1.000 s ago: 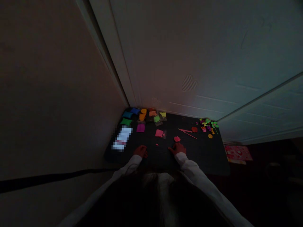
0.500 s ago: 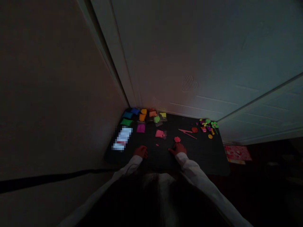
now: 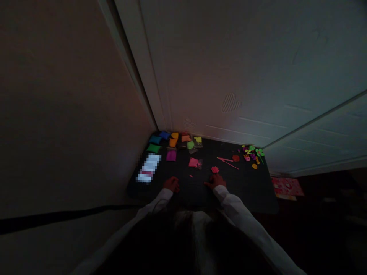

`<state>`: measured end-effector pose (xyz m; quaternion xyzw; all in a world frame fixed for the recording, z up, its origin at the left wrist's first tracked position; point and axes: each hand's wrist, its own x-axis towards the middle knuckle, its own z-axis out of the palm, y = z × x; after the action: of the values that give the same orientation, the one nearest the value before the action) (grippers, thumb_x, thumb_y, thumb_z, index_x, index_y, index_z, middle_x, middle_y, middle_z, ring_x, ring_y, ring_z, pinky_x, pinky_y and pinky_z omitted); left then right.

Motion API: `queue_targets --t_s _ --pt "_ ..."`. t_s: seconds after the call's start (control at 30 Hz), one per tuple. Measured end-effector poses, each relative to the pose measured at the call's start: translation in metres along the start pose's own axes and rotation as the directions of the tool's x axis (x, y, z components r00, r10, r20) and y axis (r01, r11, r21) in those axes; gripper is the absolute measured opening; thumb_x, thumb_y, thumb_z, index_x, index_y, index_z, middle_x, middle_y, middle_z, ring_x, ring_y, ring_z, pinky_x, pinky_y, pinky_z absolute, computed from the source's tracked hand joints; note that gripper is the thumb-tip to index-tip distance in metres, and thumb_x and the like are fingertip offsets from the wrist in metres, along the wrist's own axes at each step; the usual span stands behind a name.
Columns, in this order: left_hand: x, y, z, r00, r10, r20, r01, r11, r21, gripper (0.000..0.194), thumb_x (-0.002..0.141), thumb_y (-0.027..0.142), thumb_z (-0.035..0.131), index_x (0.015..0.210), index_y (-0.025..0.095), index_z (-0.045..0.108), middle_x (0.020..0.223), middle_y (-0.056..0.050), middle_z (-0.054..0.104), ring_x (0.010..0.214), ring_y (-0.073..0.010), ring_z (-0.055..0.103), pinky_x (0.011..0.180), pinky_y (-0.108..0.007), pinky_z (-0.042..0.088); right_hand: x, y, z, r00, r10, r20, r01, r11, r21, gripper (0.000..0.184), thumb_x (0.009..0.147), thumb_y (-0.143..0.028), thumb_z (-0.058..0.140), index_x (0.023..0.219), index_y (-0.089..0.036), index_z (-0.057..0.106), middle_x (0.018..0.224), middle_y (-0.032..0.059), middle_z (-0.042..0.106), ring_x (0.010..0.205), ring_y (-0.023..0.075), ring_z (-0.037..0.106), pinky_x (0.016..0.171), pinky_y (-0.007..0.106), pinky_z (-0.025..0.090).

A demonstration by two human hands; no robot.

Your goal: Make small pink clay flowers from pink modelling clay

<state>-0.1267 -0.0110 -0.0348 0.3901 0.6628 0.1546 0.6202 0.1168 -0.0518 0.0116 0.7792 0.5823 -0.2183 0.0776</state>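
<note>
My right hand (image 3: pixel 216 181) rests on the dark table just below a pink clay flower (image 3: pixel 215 169), its thumb stretched out to the left. Whether its fingertips touch the flower is hard to make out. To the left lies my left hand (image 3: pixel 171 184), holding nothing visible, its fingers loosely bent and a little apart. Between and above the hands are a small pink clay bit (image 3: pixel 190 176) and an opened packet of pink clay (image 3: pixel 194 162). Slim pink tools (image 3: pixel 228 162) and a red lump (image 3: pixel 235 158) lie beyond the flower.
A blurred lit phone screen (image 3: pixel 149 168) sits at the table's left. Colored clay packets, such as a green one (image 3: pixel 153 148) and a purple one (image 3: pixel 171 155), line the back left. Small clay figures (image 3: pixel 252 154) cluster at the right. A wall (image 3: pixel 243 76) rises behind the table (image 3: pixel 246 194).
The view has shifted very slightly. Both hands stay in nearly the same places, and the flower and packets have not visibly moved on the table.
</note>
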Motion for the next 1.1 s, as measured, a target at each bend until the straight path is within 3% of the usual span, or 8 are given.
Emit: queue_targets --t_s 1.1 --pt "-0.002 0.002 0.0 1.0 -0.001 -0.005 0.001 1.0 0.023 0.025 0.082 0.028 0.044 0.1 0.012 0.049 0.09 -0.005 0.055 0.071 -0.012 0.056 0.06 -0.028 0.048 0.01 0.003 -0.002 0.998 0.009 0.061 -0.01 1.0 0.022 0.025 0.082 -0.03 0.044 0.101 -0.015 0.05 0.104 0.0063 0.051 0.089 0.0165 0.051 0.074 0.037 0.043"
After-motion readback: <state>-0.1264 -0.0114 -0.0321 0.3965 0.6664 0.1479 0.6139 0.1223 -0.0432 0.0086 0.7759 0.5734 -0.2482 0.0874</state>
